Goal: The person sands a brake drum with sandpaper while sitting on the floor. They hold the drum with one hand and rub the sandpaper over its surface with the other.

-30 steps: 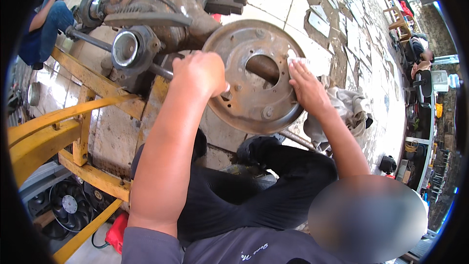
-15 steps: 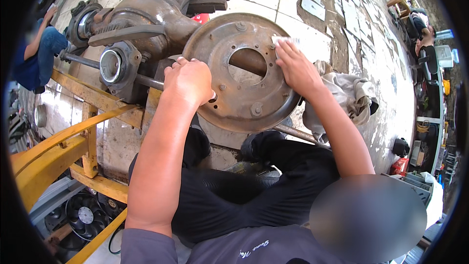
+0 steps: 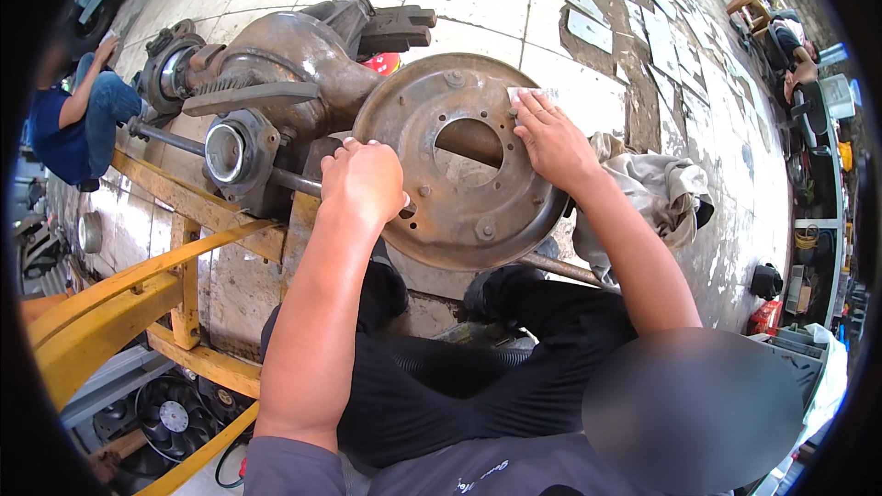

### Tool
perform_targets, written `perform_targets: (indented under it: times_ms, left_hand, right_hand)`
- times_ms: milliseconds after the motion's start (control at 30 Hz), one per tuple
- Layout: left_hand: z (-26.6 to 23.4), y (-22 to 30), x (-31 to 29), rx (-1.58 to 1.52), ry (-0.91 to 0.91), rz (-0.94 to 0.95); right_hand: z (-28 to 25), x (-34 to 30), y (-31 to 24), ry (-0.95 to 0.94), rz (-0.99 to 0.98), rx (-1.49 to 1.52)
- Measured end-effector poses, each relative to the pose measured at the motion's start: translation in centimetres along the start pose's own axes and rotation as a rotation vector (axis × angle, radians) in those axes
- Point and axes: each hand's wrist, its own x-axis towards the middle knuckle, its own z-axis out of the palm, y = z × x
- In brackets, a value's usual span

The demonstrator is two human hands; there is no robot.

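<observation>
The round, rusty brown metal backing plate [image 3: 464, 161] sits on the end of a grimy axle housing [image 3: 285, 64], which rests on a yellow steel stand [image 3: 138, 285]; the left hand [image 3: 363, 179] is curled shut on the plate's left rim; the right hand [image 3: 551, 138] lies flat, fingers spread, pressing a small white sheet [image 3: 537, 94] against its upper right edge; a crumpled grey rag [image 3: 657, 188] lies just right of the plate.

One round backing plate [image 3: 464, 165], one rag [image 3: 657, 188], two hands [image 3: 363, 179].
</observation>
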Motion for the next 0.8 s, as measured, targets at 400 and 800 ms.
perform_targets:
  times_ms: [400, 800]
  left_hand:
    - [-0.3, 0.1, 0.1, -0.044, -0.054, -0.01]
    - [-0.1, -0.1, 0.3, -0.05, -0.043, 0.027]
  right_hand:
    - [-0.2, -0.3, -0.4, -0.023, 0.049, -0.024]
    - [-0.8, -0.7, -1.5, -0.061, 0.111, -0.022]
